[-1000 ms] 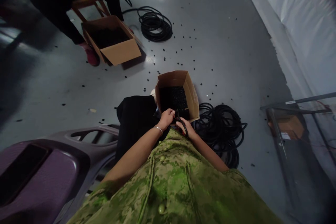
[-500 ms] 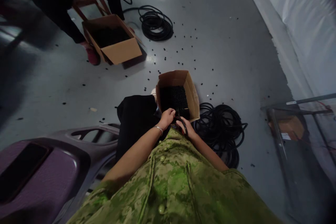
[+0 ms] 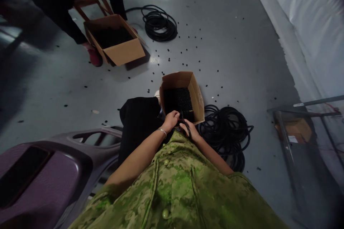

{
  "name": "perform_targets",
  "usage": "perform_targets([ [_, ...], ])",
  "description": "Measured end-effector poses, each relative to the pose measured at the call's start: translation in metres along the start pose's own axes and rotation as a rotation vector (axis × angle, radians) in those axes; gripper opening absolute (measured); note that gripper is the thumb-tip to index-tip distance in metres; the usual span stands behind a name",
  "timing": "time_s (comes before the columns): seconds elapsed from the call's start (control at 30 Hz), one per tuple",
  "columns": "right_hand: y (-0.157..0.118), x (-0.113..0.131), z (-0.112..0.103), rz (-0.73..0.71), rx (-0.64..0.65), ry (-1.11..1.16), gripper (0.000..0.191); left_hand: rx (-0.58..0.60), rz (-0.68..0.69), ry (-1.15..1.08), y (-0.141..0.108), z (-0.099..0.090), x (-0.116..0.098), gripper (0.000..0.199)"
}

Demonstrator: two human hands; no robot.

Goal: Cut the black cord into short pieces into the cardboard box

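A cardboard box [image 3: 198,96] stands between my knees with many small black pieces [image 3: 177,98] inside. Over its near edge, my left hand [image 3: 171,120] is closed in a pinch; what it grips is too small to make out. Close beside it on the right, my right hand [image 3: 190,130] is wrapped round a dark cutting tool [image 3: 187,125] that looks like scissors, its blades pointing toward the box. A tangled pile of black tubing [image 3: 228,128] lies on the floor to the right of the box.
Another person in dark trousers [image 3: 56,10] sits at the upper left behind an open cardboard box [image 3: 126,53]. Coiled black tubing [image 3: 160,25] and scattered black bits lie on the floor. A purple chair [image 3: 59,182] holding a phone [image 3: 24,171] is lower left; a metal frame [image 3: 285,132] stands right.
The handles of the tool in my right hand have come closer together. At the upper left, the other person's hands have come further into view.
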State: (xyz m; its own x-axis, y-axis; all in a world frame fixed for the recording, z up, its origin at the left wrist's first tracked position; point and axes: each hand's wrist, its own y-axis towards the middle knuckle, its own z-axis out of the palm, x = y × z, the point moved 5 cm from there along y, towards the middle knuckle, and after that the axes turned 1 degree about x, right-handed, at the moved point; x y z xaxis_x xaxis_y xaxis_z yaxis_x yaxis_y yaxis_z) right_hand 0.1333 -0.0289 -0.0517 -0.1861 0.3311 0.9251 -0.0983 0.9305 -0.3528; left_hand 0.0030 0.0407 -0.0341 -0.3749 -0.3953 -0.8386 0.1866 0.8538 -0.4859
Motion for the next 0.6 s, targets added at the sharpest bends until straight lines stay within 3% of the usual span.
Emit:
perform_targets([
  [0.6,0.009,-0.015,0.0,-0.081,-0.118,-0.276,0.027,-0.055,-0.002,0.045,0.007,-0.003,0.004,0.016],
])
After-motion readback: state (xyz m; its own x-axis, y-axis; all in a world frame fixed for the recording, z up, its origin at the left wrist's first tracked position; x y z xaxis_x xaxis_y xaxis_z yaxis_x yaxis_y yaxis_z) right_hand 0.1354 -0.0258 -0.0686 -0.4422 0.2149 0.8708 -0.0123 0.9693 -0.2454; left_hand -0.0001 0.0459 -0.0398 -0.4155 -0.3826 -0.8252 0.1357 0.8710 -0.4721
